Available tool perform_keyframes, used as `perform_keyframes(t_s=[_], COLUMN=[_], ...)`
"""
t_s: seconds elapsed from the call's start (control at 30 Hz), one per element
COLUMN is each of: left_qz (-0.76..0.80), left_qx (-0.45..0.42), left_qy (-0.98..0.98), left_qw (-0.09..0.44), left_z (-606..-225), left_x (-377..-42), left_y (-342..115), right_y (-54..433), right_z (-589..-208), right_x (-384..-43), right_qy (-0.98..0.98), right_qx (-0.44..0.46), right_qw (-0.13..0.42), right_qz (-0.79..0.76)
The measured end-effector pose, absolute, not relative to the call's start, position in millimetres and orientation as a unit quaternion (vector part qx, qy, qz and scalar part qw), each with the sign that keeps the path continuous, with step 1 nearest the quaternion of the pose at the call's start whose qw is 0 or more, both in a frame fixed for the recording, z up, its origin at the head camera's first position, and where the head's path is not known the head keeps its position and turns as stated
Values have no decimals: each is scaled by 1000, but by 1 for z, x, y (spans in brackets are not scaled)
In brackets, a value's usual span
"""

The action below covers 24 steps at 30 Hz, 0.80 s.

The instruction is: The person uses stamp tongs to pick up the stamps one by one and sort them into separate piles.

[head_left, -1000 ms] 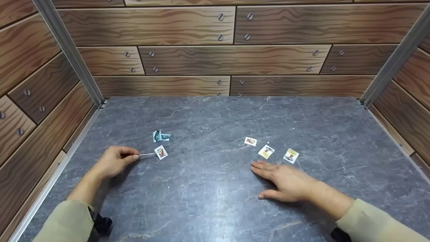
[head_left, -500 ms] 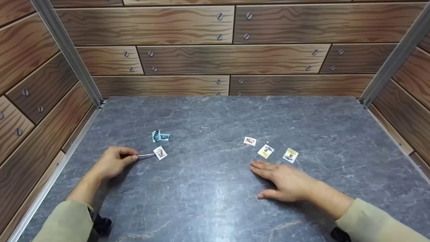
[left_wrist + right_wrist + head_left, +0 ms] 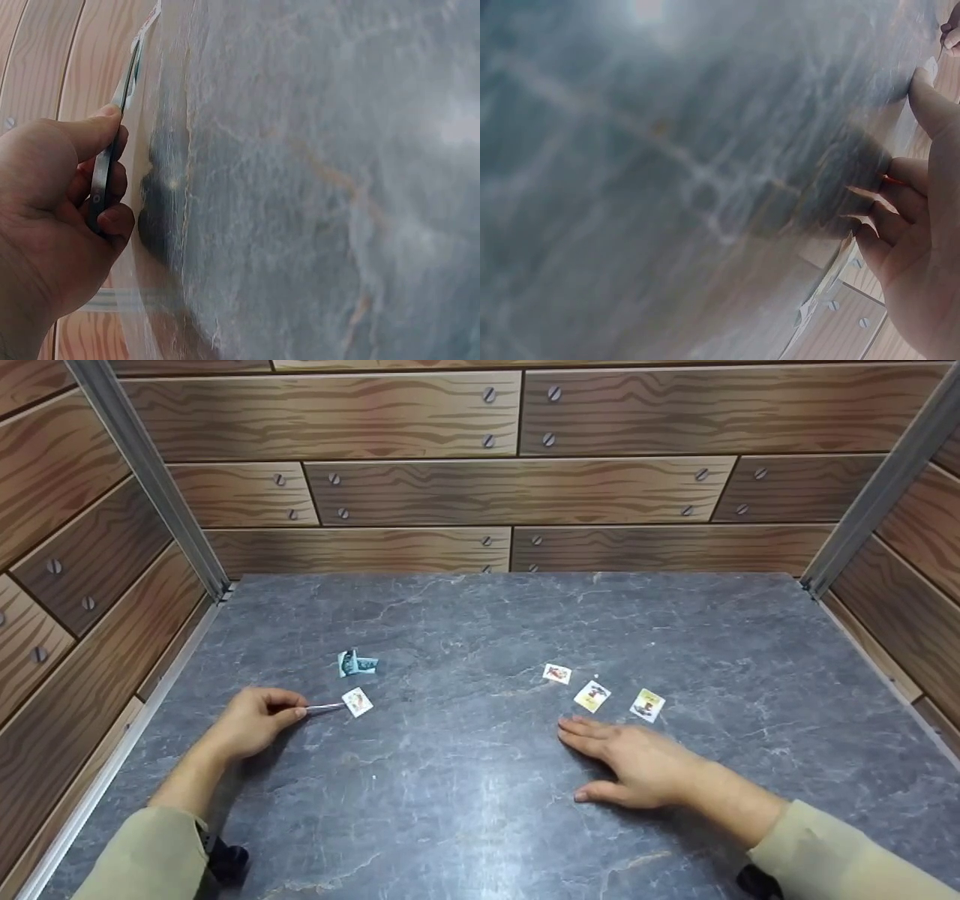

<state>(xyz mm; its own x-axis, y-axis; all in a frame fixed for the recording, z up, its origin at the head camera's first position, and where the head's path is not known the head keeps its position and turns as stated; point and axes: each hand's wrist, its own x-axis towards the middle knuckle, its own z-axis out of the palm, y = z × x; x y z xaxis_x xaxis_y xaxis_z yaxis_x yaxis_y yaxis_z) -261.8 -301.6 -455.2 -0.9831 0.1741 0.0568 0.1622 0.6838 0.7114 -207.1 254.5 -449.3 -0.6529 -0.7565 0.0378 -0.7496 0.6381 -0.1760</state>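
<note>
My left hand [image 3: 257, 721] pinches metal tweezers [image 3: 105, 161] between thumb and fingers, low over the left side of the table. At the tips of the tweezers is a small white stamp [image 3: 358, 702] with a reddish picture. Just beyond it lie teal stamps [image 3: 358, 663] that overlap, one partly raised. My right hand [image 3: 637, 763] rests palm down on the table with its fingers straight and thumb spread. Beyond its fingertips lie a white stamp with a red picture [image 3: 557, 673] and two yellow-and-white stamps [image 3: 592, 697], [image 3: 647, 705].
The grey marbled table [image 3: 465, 750] has wood-patterned panels [image 3: 420, 416] along its back and sides. Metal posts [image 3: 150, 472] stand at both back corners. Tiny white specks lie on the table top.
The stamp in the tweezers has tilted a little, and its picture looks paler under the light. Both hands stay in place; the head view has shifted very slightly.
</note>
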Motion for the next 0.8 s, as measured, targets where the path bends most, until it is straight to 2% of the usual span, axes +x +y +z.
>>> perform_keyframes(t_s=[0.8], left_qz=[378], left_qx=[90], left_qy=[921], left_qw=[-6], left_z=[-455], left_x=[-258], left_y=[-309], right_y=[255], right_z=[-449], right_x=[-207], right_qy=[909], right_qx=[-406], right_qw=[36], right_qz=[-89])
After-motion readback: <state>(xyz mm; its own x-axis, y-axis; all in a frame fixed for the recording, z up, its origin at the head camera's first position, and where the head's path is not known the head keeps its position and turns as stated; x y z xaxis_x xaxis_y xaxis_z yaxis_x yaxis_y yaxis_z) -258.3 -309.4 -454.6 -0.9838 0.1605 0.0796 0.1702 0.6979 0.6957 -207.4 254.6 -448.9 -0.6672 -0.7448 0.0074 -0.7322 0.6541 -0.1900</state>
